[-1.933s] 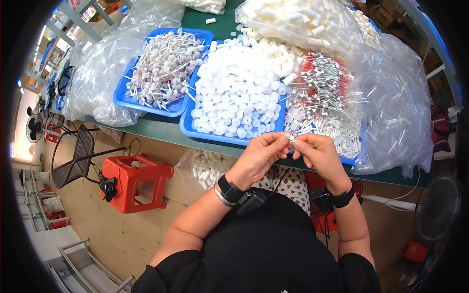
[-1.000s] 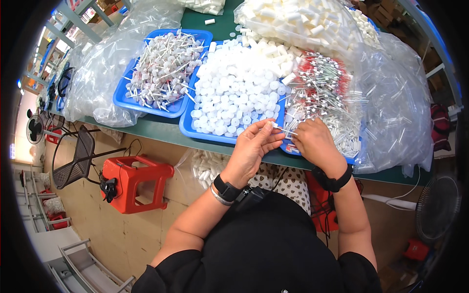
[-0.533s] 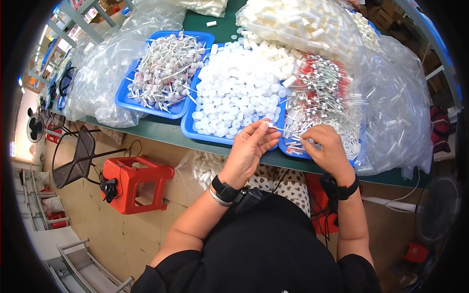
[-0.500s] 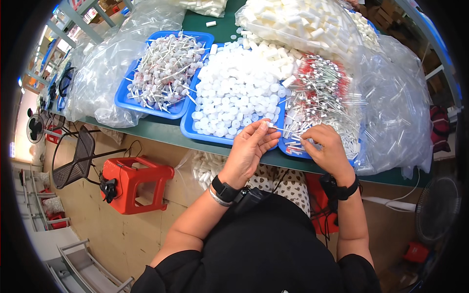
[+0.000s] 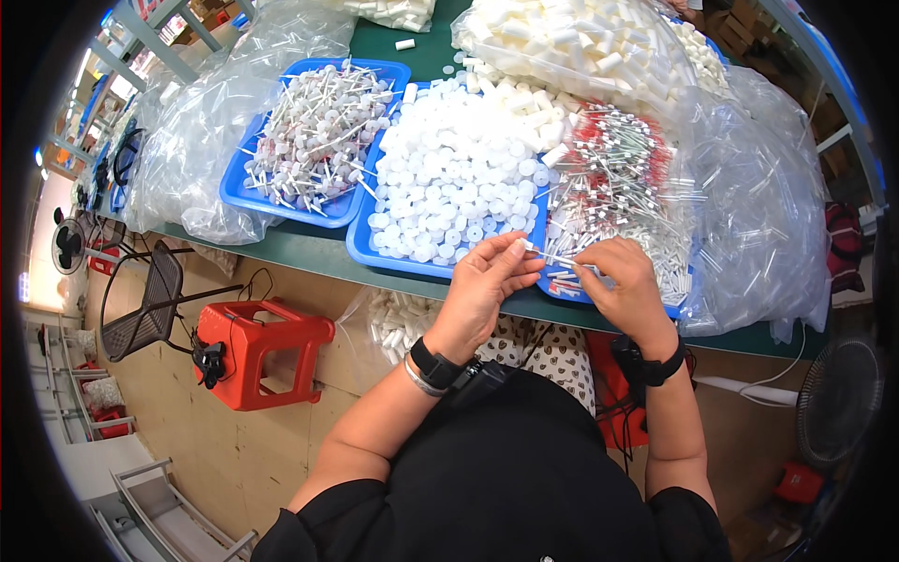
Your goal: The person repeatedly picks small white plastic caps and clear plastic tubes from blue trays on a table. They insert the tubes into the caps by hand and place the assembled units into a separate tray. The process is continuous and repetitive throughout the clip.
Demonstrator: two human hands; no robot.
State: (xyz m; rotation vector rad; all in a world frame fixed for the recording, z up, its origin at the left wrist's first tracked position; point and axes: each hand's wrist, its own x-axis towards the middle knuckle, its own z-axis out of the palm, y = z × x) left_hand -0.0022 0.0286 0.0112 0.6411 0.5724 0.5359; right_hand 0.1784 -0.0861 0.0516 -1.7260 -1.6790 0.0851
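Note:
My left hand (image 5: 487, 286) pinches a small white end piece (image 5: 530, 247) between thumb and forefinger. From it a thin white stick (image 5: 558, 259) runs across to my right hand (image 5: 623, 286), whose thumb and fingertips are closed on its other end. Both hands hover over the front edge of the right blue tray (image 5: 585, 298), which holds short white tubes (image 5: 670, 262) and a heap of red-and-white stemmed pieces (image 5: 623, 150). Just beyond my left hand, the middle blue tray (image 5: 361, 245) is heaped with translucent white discs (image 5: 459, 178).
A left blue tray (image 5: 328, 219) carries stick pieces with round heads. Behind lies a big bag of white cylinders (image 5: 590, 42); clear plastic bags (image 5: 758, 206) flank the trays on the green table (image 5: 309, 251). A red stool (image 5: 267, 351) and a fan (image 5: 840, 398) stand nearby.
My left hand has shifted slightly right and toward me, along with the small white end piece. My right hand keeps nearly the same place.

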